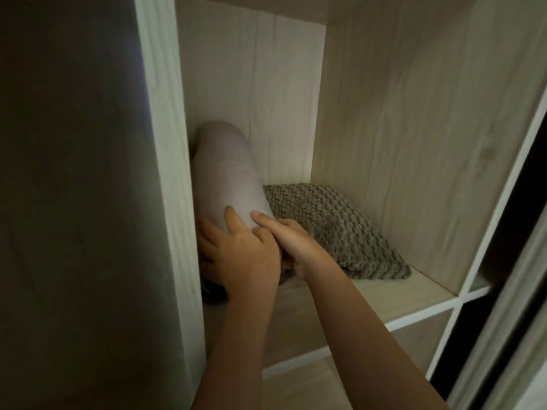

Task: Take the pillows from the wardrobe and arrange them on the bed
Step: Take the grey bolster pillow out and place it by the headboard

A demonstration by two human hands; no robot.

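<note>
Because the smooth pillow (228, 173) stands wedged at nine o'clock in the wardrobe (414, 119), both hands clamp its near end, seemingly to pull it free. Left hand (236, 253) cups the left side, right hand (293, 244) the right; the knitted pillow (334, 229) lies flat at three o'clock.

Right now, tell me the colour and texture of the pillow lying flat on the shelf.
Olive-grey, with a chunky knitted weave: the flat pillow, clearest in the head view.

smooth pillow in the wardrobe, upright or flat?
Upright. The smooth pillow stands on end against the left wall, rising above the knit pillow, which lies flat on the shelf. Both hands grip its lower end.
</note>
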